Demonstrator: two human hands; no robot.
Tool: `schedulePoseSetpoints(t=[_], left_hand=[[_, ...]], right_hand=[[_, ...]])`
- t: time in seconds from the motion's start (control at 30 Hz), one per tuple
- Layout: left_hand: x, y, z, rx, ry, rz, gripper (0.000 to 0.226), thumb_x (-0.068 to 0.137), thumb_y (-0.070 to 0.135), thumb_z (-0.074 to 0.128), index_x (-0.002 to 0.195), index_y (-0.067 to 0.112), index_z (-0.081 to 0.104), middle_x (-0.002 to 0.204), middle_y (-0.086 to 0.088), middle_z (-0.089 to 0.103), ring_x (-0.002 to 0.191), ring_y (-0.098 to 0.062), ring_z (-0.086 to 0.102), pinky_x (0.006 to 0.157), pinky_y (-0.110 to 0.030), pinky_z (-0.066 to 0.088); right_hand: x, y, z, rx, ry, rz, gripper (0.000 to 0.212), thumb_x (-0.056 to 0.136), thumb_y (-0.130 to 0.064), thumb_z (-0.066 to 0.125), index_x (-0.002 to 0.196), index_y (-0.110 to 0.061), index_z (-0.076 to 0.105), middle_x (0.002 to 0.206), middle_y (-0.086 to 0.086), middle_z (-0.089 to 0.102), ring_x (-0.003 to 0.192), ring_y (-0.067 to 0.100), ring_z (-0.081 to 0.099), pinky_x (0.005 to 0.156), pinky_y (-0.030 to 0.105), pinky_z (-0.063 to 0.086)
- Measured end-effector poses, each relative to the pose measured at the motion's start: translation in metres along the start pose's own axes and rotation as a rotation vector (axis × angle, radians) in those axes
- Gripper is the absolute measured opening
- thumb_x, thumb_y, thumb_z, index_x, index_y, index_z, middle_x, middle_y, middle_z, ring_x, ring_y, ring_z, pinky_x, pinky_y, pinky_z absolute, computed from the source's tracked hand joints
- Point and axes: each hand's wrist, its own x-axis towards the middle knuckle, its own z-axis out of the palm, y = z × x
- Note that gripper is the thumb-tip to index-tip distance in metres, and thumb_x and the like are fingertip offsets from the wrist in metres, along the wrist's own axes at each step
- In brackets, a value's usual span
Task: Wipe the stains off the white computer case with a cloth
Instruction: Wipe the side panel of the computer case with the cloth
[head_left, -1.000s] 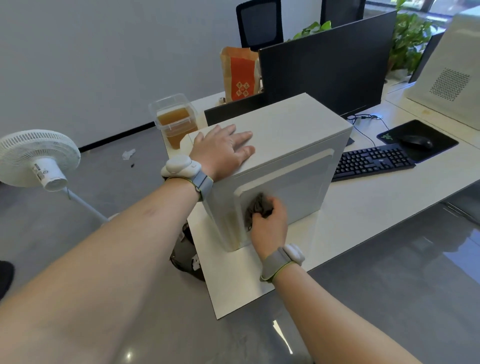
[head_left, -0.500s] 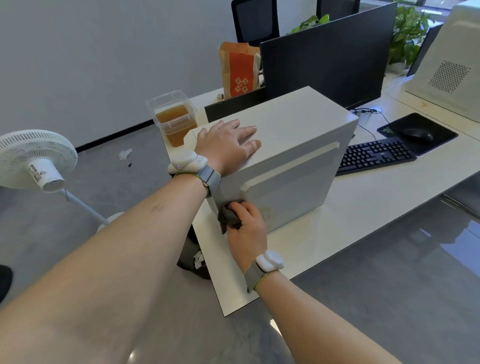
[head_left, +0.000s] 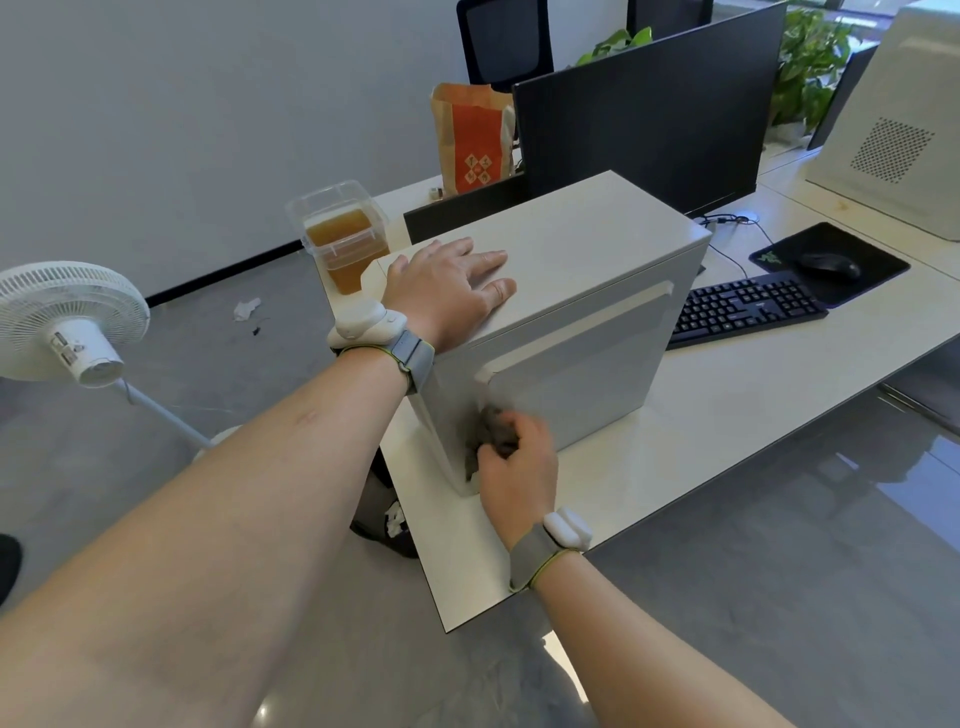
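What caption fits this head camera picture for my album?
Left hand steadies the white computer case while right hand rubs a grey cloth on its side.

arms: bare, no sleeves | wrists: grey straps (head_left: 413, 358), green-edged | white pods (head_left: 567, 528)

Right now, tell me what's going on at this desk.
A person is cleaning a white computer case that stands on a white desk. The left hand lies flat on top of the case, steadying it. The right hand grips a dark grey cloth and presses it against the lower near corner of the case's side panel. A keyboard and a mouse on its pad lie to the right, apart from the case.
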Motion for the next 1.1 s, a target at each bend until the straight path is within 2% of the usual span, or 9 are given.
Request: schedulePoseSetpoints(t=[0.1,0.23,0.43,0.53,0.6,0.73,0.8,0.93,1.1], left_hand=[[0.001,0.000,0.000,-0.002,-0.006,-0.004,0.059,0.094,0.075,0.034,0.147,0.052,0.044,0.162,0.009,0.036,0.151,-0.022,0.027,0.119,-0.055,0.020],[0.000,0.000,0.000,-0.008,-0.012,-0.010,0.059,0.094,0.075,0.034,0.147,0.052,0.044,0.163,0.009,0.035,0.151,-0.022,0.026,0.120,-0.055,0.019],[0.001,-0.001,-0.001,-0.020,0.005,-0.013,0.059,0.093,0.075,0.036,0.146,0.052,0.046,0.162,0.009,0.037,0.150,-0.023,0.028,0.119,-0.055,0.020],[0.000,0.000,-0.001,-0.011,0.003,-0.005,0.058,0.094,0.075,0.035,0.146,0.052,0.045,0.162,0.009,0.037,0.150,-0.023,0.029,0.119,-0.055,0.021],[0.000,0.000,-0.001,-0.009,0.006,-0.005,0.059,0.093,0.075,0.035,0.146,0.052,0.045,0.161,0.009,0.037,0.150,-0.023,0.029,0.119,-0.055,0.021],[0.001,-0.001,0.001,-0.004,0.005,-0.010,0.060,0.092,0.076,0.034,0.147,0.053,0.045,0.162,0.009,0.037,0.150,-0.023,0.029,0.119,-0.055,0.021],[0.001,0.000,0.001,-0.008,0.000,-0.010,0.060,0.092,0.076,0.034,0.147,0.053,0.045,0.162,0.009,0.037,0.150,-0.023,0.029,0.119,-0.056,0.021],[0.001,-0.001,0.001,-0.014,-0.001,-0.011,0.061,0.091,0.077,0.034,0.146,0.053,0.045,0.161,0.009,0.038,0.150,-0.022,0.029,0.119,-0.056,0.021],[0.001,-0.001,0.001,-0.006,0.001,-0.006,0.060,0.092,0.076,0.034,0.147,0.052,0.044,0.161,0.009,0.037,0.150,-0.021,0.029,0.119,-0.055,0.021]], right_hand=[[0.008,-0.009,-0.001,0.055,0.105,-0.046,0.039,0.081,0.004,0.061,0.112,-0.020,0.062,0.114,-0.006,0.053,0.094,0.000,0.051,0.078,0.006,0.040],[0.031,0.015,-0.003,-0.046,-0.053,0.341,0.030,0.085,0.004,0.054,0.107,-0.016,0.059,0.101,0.006,0.061,0.094,0.031,0.060,0.072,0.028,0.041],[0.037,-0.006,-0.006,0.090,0.108,0.178,0.033,0.086,0.001,0.057,0.112,-0.019,0.057,0.107,-0.005,0.053,0.092,0.011,0.054,0.078,0.018,0.045],[0.046,-0.004,-0.009,0.091,0.024,0.462,0.025,0.086,0.001,0.049,0.098,-0.020,0.054,0.097,0.007,0.061,0.093,0.032,0.064,0.082,0.045,0.059],[0.044,-0.011,-0.017,0.097,0.055,0.342,0.025,0.087,-0.002,0.054,0.105,-0.019,0.055,0.100,0.008,0.062,0.096,0.031,0.062,0.083,0.040,0.055],[0.027,-0.035,-0.016,0.149,0.155,-0.242,0.042,0.083,0.004,0.064,0.124,-0.009,0.062,0.124,0.002,0.055,0.109,0.009,0.053,0.096,0.011,0.043],[0.026,-0.024,-0.014,0.117,0.134,-0.288,0.047,0.080,0.010,0.064,0.125,-0.006,0.064,0.124,0.000,0.053,0.109,0.007,0.052,0.095,0.004,0.038],[0.026,-0.008,-0.020,0.079,0.049,-0.073,0.043,0.082,0.009,0.062,0.120,-0.012,0.065,0.115,0.001,0.058,0.106,0.022,0.058,0.088,0.015,0.045],[0.016,-0.014,-0.008,0.082,0.104,-0.367,0.054,0.081,0.008,0.065,0.134,-0.003,0.061,0.129,0.003,0.053,0.114,0.002,0.048,0.099,0.003,0.035]])
